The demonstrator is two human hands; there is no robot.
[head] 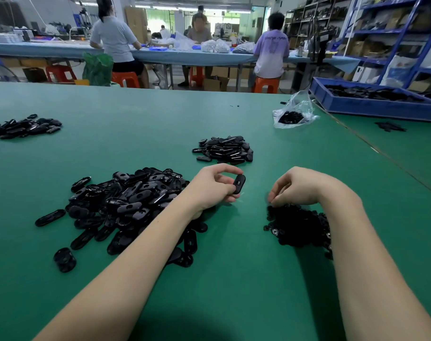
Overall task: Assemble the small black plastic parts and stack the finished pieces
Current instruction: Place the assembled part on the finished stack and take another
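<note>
Head view, green work mat [234, 279]. My left hand [213, 187] holds one black oval shell [239, 183] upright above the mat, thumb on top, fingers curled behind it; the slot in the shell's face points toward the right hand.

My right hand [296, 187] hovers at the far edge of the heap of small black inserts [298, 225], fingertips bunched together and pointing down at the heap. It looks like a pinch on one small piece, but the fingers blur and the piece itself is hidden, so I cannot tell whether anything is held. A few inserts in the heap show a pale metal centre.

The big loose pile of oval shells [128, 205] lies just left of my left forearm, with strays spread toward the near edge of the mat. One dark part [64, 260] lies apart at the pile's near left.

Beyond the hands, a tidier mound of oval pieces [224, 150] sits mid-mat. Another, flatter mound [24, 126] lies far left, well apart from the rest.

Far right: a clear plastic bag [294, 114] holding black parts, beside a blue bin [372, 104] also filled with black parts.

Background: people seated on orange stools [266, 84] at a long blue-topped bench [61, 51]; shelving [394, 30] on the right.
</note>
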